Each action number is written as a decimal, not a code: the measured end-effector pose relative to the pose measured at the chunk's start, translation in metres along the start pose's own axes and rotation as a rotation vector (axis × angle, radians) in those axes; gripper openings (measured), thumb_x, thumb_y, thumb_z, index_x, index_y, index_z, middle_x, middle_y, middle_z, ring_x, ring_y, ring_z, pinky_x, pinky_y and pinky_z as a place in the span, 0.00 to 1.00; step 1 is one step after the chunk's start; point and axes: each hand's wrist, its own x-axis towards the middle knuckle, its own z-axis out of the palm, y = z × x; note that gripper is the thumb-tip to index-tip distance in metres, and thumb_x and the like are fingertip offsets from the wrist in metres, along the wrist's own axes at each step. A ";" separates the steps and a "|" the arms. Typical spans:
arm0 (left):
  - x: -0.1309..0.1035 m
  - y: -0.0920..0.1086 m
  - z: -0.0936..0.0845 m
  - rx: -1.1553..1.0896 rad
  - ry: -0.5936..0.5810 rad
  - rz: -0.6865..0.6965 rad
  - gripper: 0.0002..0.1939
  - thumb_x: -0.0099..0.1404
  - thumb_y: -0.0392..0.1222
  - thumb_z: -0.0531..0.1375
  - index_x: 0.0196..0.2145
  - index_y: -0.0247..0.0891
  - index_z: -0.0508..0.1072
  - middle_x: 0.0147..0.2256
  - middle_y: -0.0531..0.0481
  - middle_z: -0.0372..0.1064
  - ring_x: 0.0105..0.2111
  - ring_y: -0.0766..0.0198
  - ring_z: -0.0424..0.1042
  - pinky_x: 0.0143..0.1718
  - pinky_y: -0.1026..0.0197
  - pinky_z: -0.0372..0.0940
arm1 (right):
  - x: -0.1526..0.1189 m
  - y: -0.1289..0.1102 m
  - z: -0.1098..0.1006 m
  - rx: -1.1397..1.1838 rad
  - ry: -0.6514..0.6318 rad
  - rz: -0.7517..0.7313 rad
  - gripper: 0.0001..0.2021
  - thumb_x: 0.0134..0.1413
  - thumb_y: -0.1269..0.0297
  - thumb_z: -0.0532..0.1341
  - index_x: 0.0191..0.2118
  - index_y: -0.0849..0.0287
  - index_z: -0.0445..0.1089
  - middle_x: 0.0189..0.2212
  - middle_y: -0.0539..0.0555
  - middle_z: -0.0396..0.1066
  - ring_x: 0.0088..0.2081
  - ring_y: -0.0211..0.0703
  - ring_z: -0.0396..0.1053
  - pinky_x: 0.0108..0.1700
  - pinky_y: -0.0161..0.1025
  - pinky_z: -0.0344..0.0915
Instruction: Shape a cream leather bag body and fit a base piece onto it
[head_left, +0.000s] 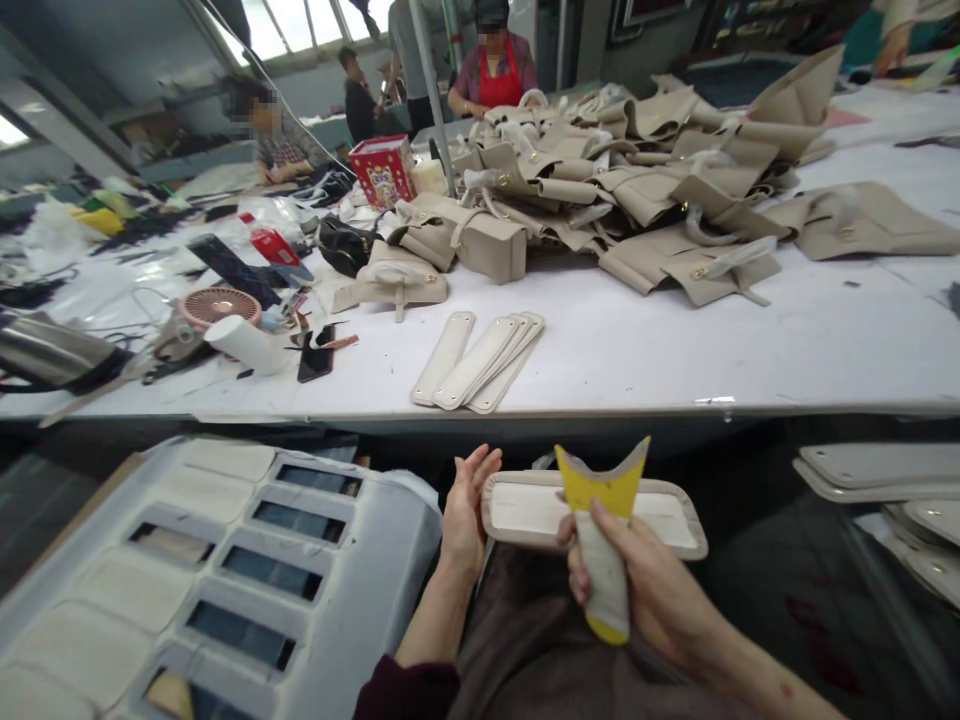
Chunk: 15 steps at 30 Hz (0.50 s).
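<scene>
A beige oblong bag panel (pixel 521 505) with a white inner face and folded edges lies across my lap. My left hand (pixel 466 515) stands at its left end, fingers stretched, palm side against the rim; whether the thumb grips it I cannot tell. My right hand (pixel 637 570) is wrapped round a yellow scraper-like tool (pixel 604 490) with a concave, two-pointed end and a pale wrapped handle. The tool is held upright in front of the panel and hides part of it. On the table ahead lie several finished-looking oblong panels (pixel 480 360) with small metal dots at their ends.
Beige bag pieces (pixel 637 180) are heaped across the table (pixel 825 340). Left stand a fan (pixel 217 308), a kettle (pixel 52 350), a phone (pixel 316 355) and a white roll (pixel 244 343). A slotted white stool (pixel 360 560) is at my left, more panels (pixel 877 470) at my right. Co-workers (pixel 499 75) sit beyond.
</scene>
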 end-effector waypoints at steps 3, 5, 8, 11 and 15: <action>-0.019 -0.016 -0.013 -0.085 -0.007 -0.018 0.26 0.70 0.57 0.52 0.59 0.40 0.66 0.61 0.42 0.62 0.62 0.55 0.60 0.63 0.54 0.54 | 0.018 -0.061 -0.042 -0.158 0.170 -0.126 0.24 0.57 0.42 0.60 0.42 0.61 0.69 0.23 0.51 0.67 0.23 0.36 0.63 0.25 0.32 0.63; -0.026 -0.024 -0.021 -0.004 -0.045 0.013 0.26 0.69 0.54 0.55 0.60 0.42 0.65 0.62 0.44 0.61 0.62 0.54 0.59 0.65 0.54 0.52 | 0.041 -0.096 -0.078 -0.480 0.313 -0.282 0.24 0.61 0.43 0.55 0.48 0.59 0.65 0.26 0.51 0.66 0.24 0.38 0.63 0.25 0.34 0.63; -0.027 -0.028 -0.026 0.137 -0.085 0.062 0.25 0.69 0.53 0.55 0.61 0.46 0.64 0.63 0.48 0.60 0.63 0.54 0.57 0.66 0.52 0.48 | 0.076 -0.134 -0.126 -1.437 0.566 -0.579 0.22 0.66 0.53 0.46 0.55 0.62 0.62 0.44 0.63 0.69 0.40 0.49 0.69 0.39 0.44 0.69; -0.025 -0.027 -0.025 0.300 -0.067 0.124 0.24 0.69 0.53 0.54 0.60 0.49 0.65 0.63 0.51 0.60 0.63 0.54 0.57 0.67 0.49 0.45 | 0.101 -0.154 -0.152 -1.746 0.590 -0.590 0.22 0.64 0.58 0.51 0.60 0.61 0.62 0.56 0.66 0.63 0.53 0.59 0.63 0.54 0.54 0.62; -0.016 -0.029 -0.023 0.695 0.014 0.315 0.25 0.72 0.53 0.49 0.63 0.48 0.61 0.65 0.52 0.56 0.66 0.55 0.52 0.69 0.50 0.40 | 0.131 -0.158 -0.160 -1.948 0.542 -0.532 0.26 0.64 0.54 0.54 0.64 0.58 0.59 0.61 0.64 0.61 0.56 0.64 0.60 0.56 0.61 0.58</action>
